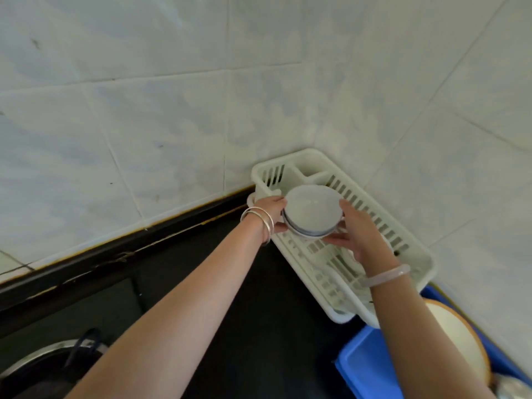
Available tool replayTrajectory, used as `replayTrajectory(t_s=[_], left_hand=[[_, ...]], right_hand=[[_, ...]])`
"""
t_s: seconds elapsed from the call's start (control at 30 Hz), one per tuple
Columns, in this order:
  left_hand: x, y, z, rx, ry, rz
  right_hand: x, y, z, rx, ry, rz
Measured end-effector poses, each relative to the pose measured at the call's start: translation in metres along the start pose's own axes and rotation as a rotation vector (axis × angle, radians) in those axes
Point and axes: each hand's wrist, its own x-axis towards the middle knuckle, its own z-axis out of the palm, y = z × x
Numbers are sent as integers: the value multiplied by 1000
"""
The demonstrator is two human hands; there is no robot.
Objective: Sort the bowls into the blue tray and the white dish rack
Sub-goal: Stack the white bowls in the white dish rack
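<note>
Head view, looking down into a tiled corner. Both hands hold a small stack of white bowls [311, 210] with blue-grey bands at the rim, centre right of the frame. The left hand [272, 214] is closed on the stack's left edge, fingers over the top and thumb underneath. The right hand [355, 230] is closed on the right edge, thumb at the upper rim and fingers curled below. The stack is tilted, its undersides turned toward the camera, and sits above the far half of the white dish rack [403, 246]; whether it touches the rack floor cannot be told.

The rack lies on the dark counter [259, 312], pushed into the corner against the pale tiled wall [144, 110], running from upper centre down toward the lower right. Its slotted side wall and a divided compartment at the far end are visible.

Just beside the rack's near end, in the lower right corner, is the blue tray [362, 367], holding a pale round dish with an orange-brown rim [457, 344], partly hidden by the right forearm.

Two silver bangles [263, 221] circle the left wrist; one pale bangle [385, 275] circles the right. A metal pot rim [37, 358] shows at lower left.
</note>
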Motion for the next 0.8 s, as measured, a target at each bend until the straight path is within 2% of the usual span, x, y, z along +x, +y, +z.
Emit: replayTrajectory(t_s=[0.2, 0.43, 0.53, 0.8], left_hand=[[35, -7, 36, 202, -64, -114], [62, -15, 59, 428, -117, -157], [72, -15, 64, 514, -183, -198], [88, -19, 70, 731, -226, -242]], right_hand=[[22, 35, -25, 122, 46, 88], [39, 66, -34, 233, 84, 196], [40, 77, -35, 276, 71, 219], [42, 94, -32, 327, 28, 269]])
